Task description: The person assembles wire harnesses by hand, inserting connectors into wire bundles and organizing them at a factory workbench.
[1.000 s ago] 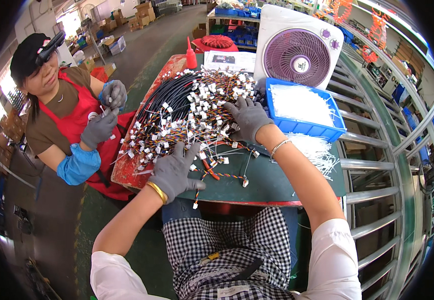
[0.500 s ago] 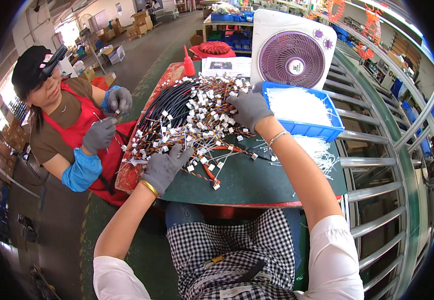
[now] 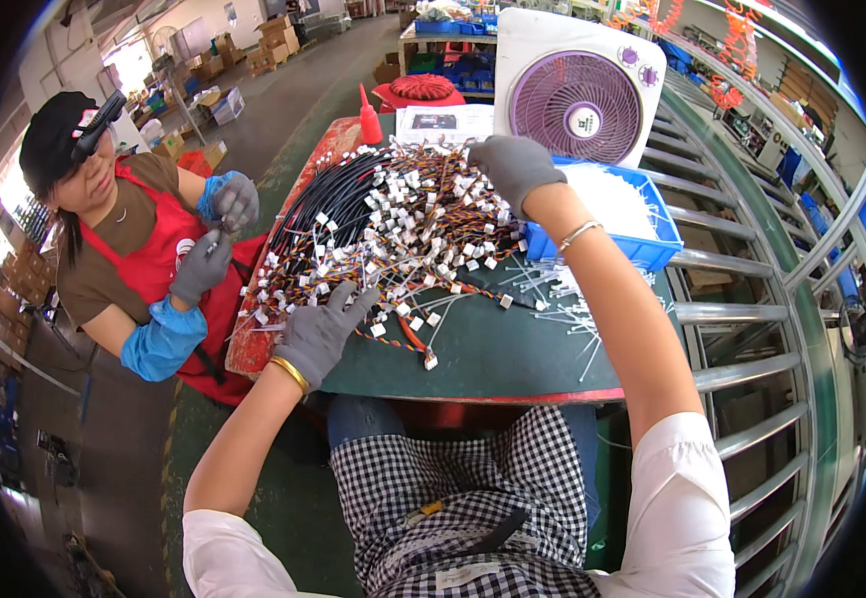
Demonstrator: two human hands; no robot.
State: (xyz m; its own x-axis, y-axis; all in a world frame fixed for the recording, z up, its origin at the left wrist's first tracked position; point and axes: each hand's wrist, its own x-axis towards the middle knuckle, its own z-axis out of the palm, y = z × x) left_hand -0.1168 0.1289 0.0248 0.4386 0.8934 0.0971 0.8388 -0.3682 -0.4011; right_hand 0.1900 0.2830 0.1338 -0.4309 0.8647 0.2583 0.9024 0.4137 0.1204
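A heap of wire harnesses [image 3: 433, 214] lies on the green tabletop, with black cables, twisted coloured wires and small white connectors. My left hand [image 3: 318, 339], in a grey glove, rests at the heap's near left edge with its fingers stretched out over the wires. At the far right of the heap, my right hand [image 3: 518, 169], also gloved, has its fingers bent and drawn together. Whatever they grip is hidden. Beside my right wrist stands a blue bin [image 3: 657, 234] full of white cable ties [image 3: 607, 199]. More loose ties [image 3: 577, 314] lie in front of it.
A white fan [image 3: 580, 100] with a purple grille stands behind the bin. Near the heap's far edge are a red squeeze bottle [image 3: 369, 120] and papers [image 3: 443, 124]. A co-worker [image 3: 149, 234] in a red apron works at left. Metal rollers [image 3: 732, 314] run along the right.
My right hand has moved farther away and slightly right, to the heap's far edge. My left hand has barely shifted. The co-worker's gloved hands have come closer together.
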